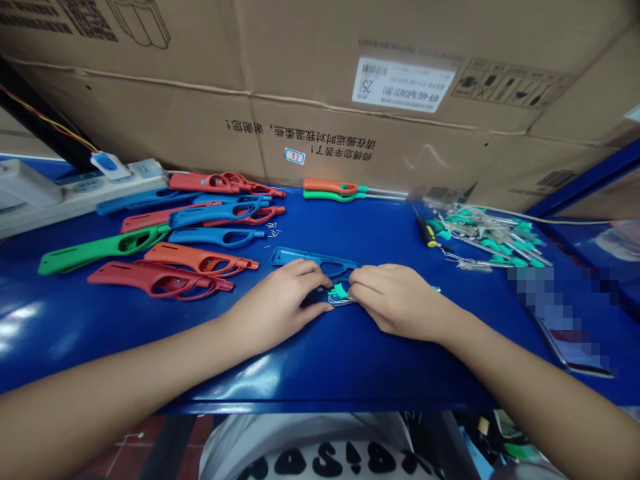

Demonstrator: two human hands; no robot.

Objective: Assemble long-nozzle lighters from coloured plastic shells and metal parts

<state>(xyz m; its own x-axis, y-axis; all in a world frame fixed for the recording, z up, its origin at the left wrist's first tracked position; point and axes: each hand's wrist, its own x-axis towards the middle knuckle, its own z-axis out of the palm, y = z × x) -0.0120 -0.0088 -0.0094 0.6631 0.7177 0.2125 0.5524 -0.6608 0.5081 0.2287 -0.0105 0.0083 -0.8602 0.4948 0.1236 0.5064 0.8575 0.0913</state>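
Note:
My left hand (293, 293) and my right hand (395, 300) meet over a small lighter assembly with a green trigger piece (340, 291) and thin white wires. The left thumb and fingers close around its left end. Curled over the right end are my right fingers; a metal tip (438, 289) shows beyond that hand. Dark edges beneath the piece look like a lighter shell, mostly hidden by my hands. Just behind them lies an open blue lighter shell half (307, 257).
Red, blue, orange and green lighter shells (200, 212) lie at left near small screws (273, 231) and a power strip (83, 193). Two lighters (333, 189) rest against the cardboard box (300, 93). At right are a screwdriver (427, 232), a pile of metal-tubed lighter cores (493, 233) and a phone (570, 333).

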